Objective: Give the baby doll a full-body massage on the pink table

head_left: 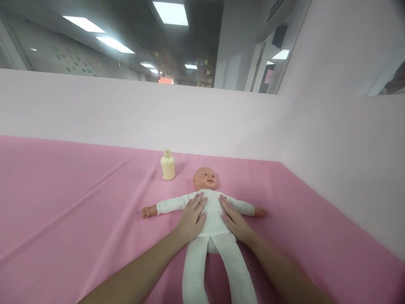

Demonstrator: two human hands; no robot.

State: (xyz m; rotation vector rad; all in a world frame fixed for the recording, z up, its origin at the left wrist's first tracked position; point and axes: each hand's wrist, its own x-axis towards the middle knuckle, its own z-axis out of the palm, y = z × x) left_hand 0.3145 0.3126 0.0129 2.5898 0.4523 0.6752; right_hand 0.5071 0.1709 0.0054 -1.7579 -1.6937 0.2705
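Note:
A baby doll with a white cloth body lies on its back, head away from me and arms stretched out to both sides. My left hand rests flat on the left side of its chest, fingers extended. On the opposite side of the chest lies my right hand, also flat with its fingers stretched out. Neither hand grips anything. Beyond the doll's arm on the left stands a small cream-coloured bottle, upright and apart from both hands. The lower ends of the doll's legs run out of the frame.
Pink cloth with a few creases covers the surface under the doll. A white wall rises along the back, and another wall bounds the right side. Above the back wall, a window shows a room with ceiling lights.

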